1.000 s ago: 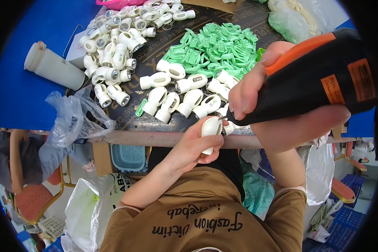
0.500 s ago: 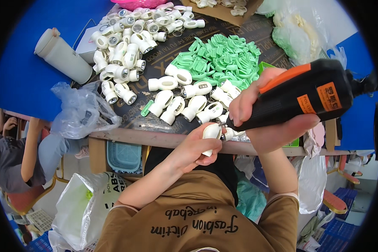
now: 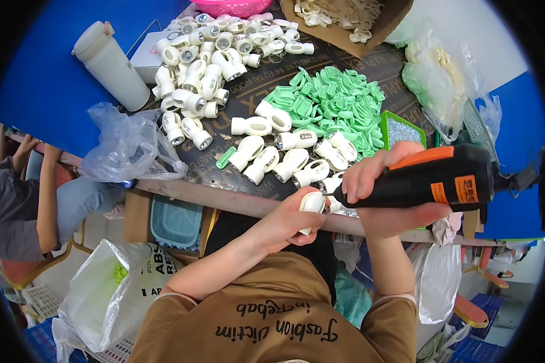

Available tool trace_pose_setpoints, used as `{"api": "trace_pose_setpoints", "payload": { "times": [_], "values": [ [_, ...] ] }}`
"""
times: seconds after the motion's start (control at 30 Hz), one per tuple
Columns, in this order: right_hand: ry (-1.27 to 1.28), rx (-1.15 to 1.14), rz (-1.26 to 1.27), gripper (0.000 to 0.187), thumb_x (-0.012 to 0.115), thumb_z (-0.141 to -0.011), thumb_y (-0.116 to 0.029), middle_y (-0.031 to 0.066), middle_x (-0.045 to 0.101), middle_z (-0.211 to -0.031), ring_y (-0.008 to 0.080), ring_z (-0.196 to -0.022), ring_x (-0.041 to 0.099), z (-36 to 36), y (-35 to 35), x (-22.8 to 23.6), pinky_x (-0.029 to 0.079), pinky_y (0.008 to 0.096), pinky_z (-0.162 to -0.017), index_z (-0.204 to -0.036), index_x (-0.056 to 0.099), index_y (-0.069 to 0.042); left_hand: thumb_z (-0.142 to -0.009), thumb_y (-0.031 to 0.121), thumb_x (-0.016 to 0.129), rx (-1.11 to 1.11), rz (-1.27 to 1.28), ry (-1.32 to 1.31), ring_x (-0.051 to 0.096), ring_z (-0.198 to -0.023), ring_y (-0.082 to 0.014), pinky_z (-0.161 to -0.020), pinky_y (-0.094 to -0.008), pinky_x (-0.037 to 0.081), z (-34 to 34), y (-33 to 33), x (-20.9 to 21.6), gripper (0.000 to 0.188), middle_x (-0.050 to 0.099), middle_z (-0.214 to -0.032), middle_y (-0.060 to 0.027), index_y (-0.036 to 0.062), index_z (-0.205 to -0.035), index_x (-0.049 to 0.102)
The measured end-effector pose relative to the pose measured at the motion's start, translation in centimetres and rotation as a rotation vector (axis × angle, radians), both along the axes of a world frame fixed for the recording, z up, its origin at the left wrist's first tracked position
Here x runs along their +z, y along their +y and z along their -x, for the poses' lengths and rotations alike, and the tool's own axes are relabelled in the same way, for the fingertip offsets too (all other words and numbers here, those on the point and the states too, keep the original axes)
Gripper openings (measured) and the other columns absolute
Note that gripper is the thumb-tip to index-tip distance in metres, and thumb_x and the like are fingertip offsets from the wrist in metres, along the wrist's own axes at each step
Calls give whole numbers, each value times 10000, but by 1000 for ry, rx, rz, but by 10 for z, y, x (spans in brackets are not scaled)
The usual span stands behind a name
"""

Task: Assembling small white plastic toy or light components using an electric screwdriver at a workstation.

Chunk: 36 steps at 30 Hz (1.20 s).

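My left hand [image 3: 283, 222] is closed around a white mini flashlight [image 3: 312, 204] at the table's front edge. My right hand [image 3: 378, 209] grips a black and orange electric screwdriver [image 3: 424, 187], held almost level. Its thin bit meets the flashlight's side or ends right by it; the exact contact is too small to tell. Just beyond my hands lie several white flashlights [image 3: 292, 162], with one loose green clip piece [image 3: 225, 158] at their left. A heap of green plastic pieces [image 3: 336, 100] sits behind them. Farther left is a big pile of white flashlights [image 3: 209, 78].
A green tray [image 3: 384, 128] of small metal screws stands right of the green heap. At the back are a cardboard box [image 3: 339, 43] of cream parts and a pink basket [image 3: 233, 7]. A white bottle [image 3: 118, 72] and clear plastic bag [image 3: 124, 151] are left. Another person [image 3: 18, 199] sits far left.
The view has shifted, so the table things appear farther right. The screwdriver has tipped from slanting upward to nearly level, its bit still at the flashlight. Both grips stay the same.
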State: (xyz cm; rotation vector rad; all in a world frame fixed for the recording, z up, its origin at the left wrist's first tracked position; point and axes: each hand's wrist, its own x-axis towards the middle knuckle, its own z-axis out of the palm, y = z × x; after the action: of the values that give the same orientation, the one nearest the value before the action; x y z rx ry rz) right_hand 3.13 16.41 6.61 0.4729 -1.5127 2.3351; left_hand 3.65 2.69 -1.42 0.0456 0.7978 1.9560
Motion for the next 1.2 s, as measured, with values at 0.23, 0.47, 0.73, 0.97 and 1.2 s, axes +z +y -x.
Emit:
{"api": "trace_pose_setpoints", "payload": {
  "times": [0.23, 0.47, 0.73, 0.97, 1.2],
  "values": [
    [-9, -144, 120, 800, 420, -652, -811, 65, 496, -570, 173, -446, 455, -5, 16, 4, 381, 291, -482, -1046, 447, -115, -803, 50, 549, -45, 70, 67, 414, -419, -92, -336, -208, 238, 3, 0, 10, 329, 464, -649, -18, 43, -1099, 406],
    [17, -678, -116, 739, 434, -744, -721, 72, 488, -585, 179, -511, 474, -11, 127, 5, 397, 306, -505, -1006, 443, -30, -829, 28, 549, -28, 59, 217, 557, -761, -129, -620, -237, 457, -9, -2, 10, 359, 554, -909, -84, 42, -1152, 392],
    [11, -783, -235, 689, 457, -785, -658, 98, 495, -588, 196, -499, 491, -1, 150, -28, 426, 305, -504, -1018, 433, -10, -844, 27, 533, 70, 251, 399, 504, -668, -82, -592, -213, 432, -16, -14, 15, 407, 546, -883, -84, 60, -1157, 275],
    [8, -765, -223, 710, 462, -774, -670, 95, 492, -585, 195, -502, 493, -3, 145, -28, 419, 304, -499, -1017, 428, -4, -939, 360, 341, 106, -50, 233, 535, -769, -178, -708, -295, 434, -13, -14, 9, 514, 544, -972, -127, 25, -1324, 284],
    [-20, -772, -270, 677, 473, -788, -642, 95, 495, -601, 195, -492, 494, 2, 145, -36, 426, 303, -494, -1010, 424, -5, -920, 254, 423, 132, -240, 48, 536, -1007, -272, -890, -355, 401, -12, -16, 9, 452, 499, -1112, -146, 27, -1295, 313]
  ]
}}
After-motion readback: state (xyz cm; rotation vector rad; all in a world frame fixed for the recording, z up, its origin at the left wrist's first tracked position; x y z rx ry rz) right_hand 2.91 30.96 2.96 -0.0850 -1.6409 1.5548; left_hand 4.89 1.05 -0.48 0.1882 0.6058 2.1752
